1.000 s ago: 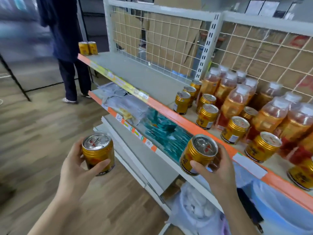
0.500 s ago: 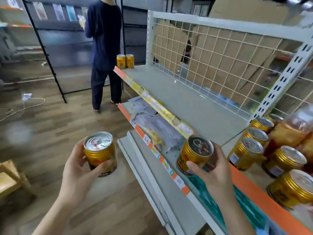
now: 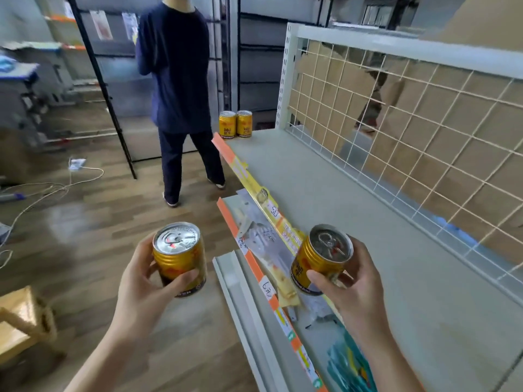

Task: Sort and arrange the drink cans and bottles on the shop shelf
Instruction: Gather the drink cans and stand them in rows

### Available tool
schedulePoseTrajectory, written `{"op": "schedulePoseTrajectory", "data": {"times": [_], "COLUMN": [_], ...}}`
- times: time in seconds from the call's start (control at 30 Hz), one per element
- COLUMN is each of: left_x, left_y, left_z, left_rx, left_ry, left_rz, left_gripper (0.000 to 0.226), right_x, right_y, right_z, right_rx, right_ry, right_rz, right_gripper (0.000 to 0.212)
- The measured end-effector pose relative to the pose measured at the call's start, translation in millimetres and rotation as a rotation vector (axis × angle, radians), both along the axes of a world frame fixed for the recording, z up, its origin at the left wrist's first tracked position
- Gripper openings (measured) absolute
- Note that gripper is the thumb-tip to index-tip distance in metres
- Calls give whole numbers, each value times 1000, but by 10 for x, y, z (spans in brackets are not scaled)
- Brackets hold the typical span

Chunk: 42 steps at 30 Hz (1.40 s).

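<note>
**Head view: two gold cans are held up beside the top shelf**

One gold can (image 3: 179, 258) is held in the left hand (image 3: 141, 290). The fingers are curled round its far side and the thumb is pressed on the near side, so the can is kept upright and cannot slip. It is held out over the wooden floor (image 3: 93, 227), just beside the shelf front, and is not yet on any shelf.

A second gold can (image 3: 322, 258) is held in the right hand (image 3: 353, 290). It is gripped low down, with the thumb in front and the fingers curled behind. It is tipped a little to the left, so its silver top and pull ring are shown. It is held above the yellow and orange price strip (image 3: 243, 171), at the front edge of the top shelf (image 3: 325, 193).

The top shelf is seen as a long grey board with a white wire back (image 3: 396, 123). Only a pair of cans (image 3: 235, 123) is seen on it, at the far end, stood upright and touching side by side. It can be guessed that a row is meant to grow from there, and that the two held cans are to be put next to that pair. One can is carried in each hand, most likely so that two are put down in one trip.

A lower shelf (image 3: 226, 205) with clear packets is seen underneath. A person in dark blue clothes (image 3: 175, 80) is seen past the far end, back turned. A white cable (image 3: 42, 193) is seen on the floor.
</note>
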<state>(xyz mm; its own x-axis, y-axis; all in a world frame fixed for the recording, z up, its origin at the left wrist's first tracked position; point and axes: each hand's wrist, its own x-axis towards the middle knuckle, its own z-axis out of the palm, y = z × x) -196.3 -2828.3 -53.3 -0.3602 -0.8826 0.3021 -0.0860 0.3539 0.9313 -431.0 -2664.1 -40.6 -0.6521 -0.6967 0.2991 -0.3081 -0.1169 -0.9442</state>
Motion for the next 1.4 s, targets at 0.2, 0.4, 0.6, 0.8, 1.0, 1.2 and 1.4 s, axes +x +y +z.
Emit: {"op": "schedulePoseTrajectory", "data": {"times": [0.2,0.4,0.6,0.8,1.0,1.2,1.4], "left_x": [-446,-912,-1502,-2165,-2862,-3236,-3261], "left_y": [-769,-1819,-2876,-3602,-4076,-4380,-4439], "left_z": [-18,4,55,34,-22,-220,-285], "left_rx": [-2,-14,22,40,25,-3,-240], "left_ry": [-7,6,9,-6,-28,-104,-269], "left_rz": [-37,-126,-228,-325,-367,-335,-164], "left_gripper": [67,71,73,69,68,68,80], "right_x": [-303,-706,-1153,-1634,-2089,-2452,-2631], "right_y": [-759,-1758,-2858,-3752,-4472,-4918,-5155], "right_z": [9,48,102,0,-214,-397,-504], "right_rx": [29,28,48,122,180,239,264], "right_ry": [-3,21,20,17,26,-1,-32], "right_rz": [-10,-61,-71,-42,-3,20,74], "right_gripper": [62,58,62,63,64,68,72]}}
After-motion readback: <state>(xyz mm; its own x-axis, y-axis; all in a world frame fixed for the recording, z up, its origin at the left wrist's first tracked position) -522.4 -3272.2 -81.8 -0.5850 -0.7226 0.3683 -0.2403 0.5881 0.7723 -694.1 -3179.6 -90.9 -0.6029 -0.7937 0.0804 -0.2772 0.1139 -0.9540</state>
